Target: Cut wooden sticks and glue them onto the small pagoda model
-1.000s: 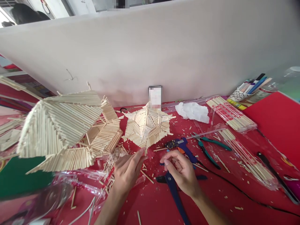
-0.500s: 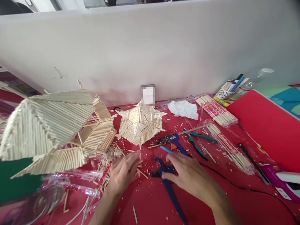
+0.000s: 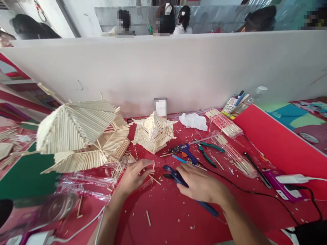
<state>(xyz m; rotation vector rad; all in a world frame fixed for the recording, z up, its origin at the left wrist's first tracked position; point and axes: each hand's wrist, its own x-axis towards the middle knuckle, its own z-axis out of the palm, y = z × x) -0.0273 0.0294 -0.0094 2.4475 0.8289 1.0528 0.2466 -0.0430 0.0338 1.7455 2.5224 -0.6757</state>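
The left hand (image 3: 131, 177) pinches a short, slim, pale stick (image 3: 153, 166) in its fingers, while the right hand (image 3: 201, 182) clasps a dark-blue, hook-headed cutter (image 3: 175, 175).

The tabletop (image 3: 173, 221) is deep red. The cutter (image 3: 180, 177) is navy blue, the glue gun (image 3: 188, 152) violet-blue with an orange trigger (image 3: 184, 154), the pliers (image 3: 208, 159) teal-handled. Pale straw stripes slant across the star-shaped stick model (image 3: 143, 139). A black scale pattern marks the white pen cup (image 3: 229, 108); the power strip (image 3: 282, 187) is purple and white.
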